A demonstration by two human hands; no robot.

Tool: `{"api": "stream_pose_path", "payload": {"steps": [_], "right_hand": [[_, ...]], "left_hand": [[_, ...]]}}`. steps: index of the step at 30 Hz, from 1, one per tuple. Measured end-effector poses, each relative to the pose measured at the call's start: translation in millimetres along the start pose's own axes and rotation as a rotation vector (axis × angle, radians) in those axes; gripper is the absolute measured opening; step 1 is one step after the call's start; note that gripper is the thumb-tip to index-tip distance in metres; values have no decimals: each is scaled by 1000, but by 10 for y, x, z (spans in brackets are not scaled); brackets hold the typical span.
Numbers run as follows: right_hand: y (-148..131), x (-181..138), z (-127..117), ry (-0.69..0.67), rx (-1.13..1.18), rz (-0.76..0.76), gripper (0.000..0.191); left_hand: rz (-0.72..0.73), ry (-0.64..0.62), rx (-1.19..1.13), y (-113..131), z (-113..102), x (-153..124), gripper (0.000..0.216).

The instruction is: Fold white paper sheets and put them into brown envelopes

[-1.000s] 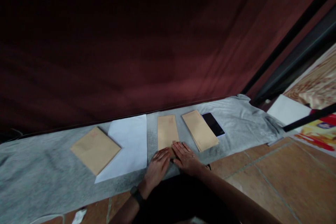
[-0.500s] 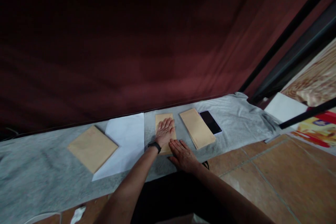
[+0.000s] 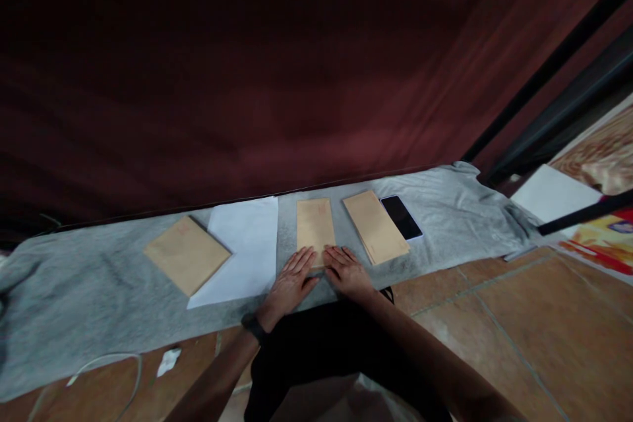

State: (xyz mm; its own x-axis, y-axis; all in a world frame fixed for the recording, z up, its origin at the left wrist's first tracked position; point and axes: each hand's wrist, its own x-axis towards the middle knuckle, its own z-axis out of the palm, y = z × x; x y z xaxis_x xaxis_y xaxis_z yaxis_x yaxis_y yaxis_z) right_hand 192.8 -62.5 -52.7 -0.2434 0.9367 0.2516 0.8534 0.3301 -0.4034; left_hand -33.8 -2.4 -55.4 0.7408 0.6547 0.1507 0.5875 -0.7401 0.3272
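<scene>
Left of the left hand (image 3: pixel 291 285), tilted kraft envelope (image 3: pixel 188 254) overlapping white paper (image 3: pixel 251 244). Beneath its open, flat fingertips and those of the right hand (image 3: pixel 350 275), near end of middle kraft envelope (image 3: pixel 315 223). Right of those fingers, stacked kraft envelopes (image 3: pixel 376 227), then smartphone (image 3: pixel 401 217).

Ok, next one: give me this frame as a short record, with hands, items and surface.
Left hand: flat, fingers on the near end of the middle brown envelope; dark wristband on the wrist
Right hand: flat, fingers at that envelope's near right corner
Left side: squarish brown envelope, partly over a white sheet
Right side: long brown envelopes, overlapping, beside a dark-screened smartphone
Surface: grey cloth
Floor: brown tiles, small white scrap
</scene>
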Motion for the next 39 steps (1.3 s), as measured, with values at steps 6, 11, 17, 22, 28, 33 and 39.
{"api": "stream_pose_path", "payload": {"steps": [6, 11, 17, 22, 28, 33, 39], "right_hand": [[44, 70, 45, 39, 43, 68, 38], [17, 109, 87, 73, 47, 122, 36], [-312, -76, 190, 71, -46, -4, 43], [-423, -207, 182, 63, -75, 8, 45], [-304, -291, 101, 112, -90, 43, 45], [-351, -258, 141, 116, -117, 74, 44], [-446, -81, 99, 52, -173, 140, 38]], "left_hand": [[-128, 120, -88, 102, -22, 3, 40], [-224, 166, -56, 199, -17, 138, 36], [-301, 226, 15, 238, 68, 147, 37], [-340, 345, -33, 221, 148, 125, 41], [-433, 415, -69, 267, 153, 136, 41], [-566, 466, -117, 237, 190, 204, 52], [-740, 441, -452, 65, 128, 328, 76]]}}
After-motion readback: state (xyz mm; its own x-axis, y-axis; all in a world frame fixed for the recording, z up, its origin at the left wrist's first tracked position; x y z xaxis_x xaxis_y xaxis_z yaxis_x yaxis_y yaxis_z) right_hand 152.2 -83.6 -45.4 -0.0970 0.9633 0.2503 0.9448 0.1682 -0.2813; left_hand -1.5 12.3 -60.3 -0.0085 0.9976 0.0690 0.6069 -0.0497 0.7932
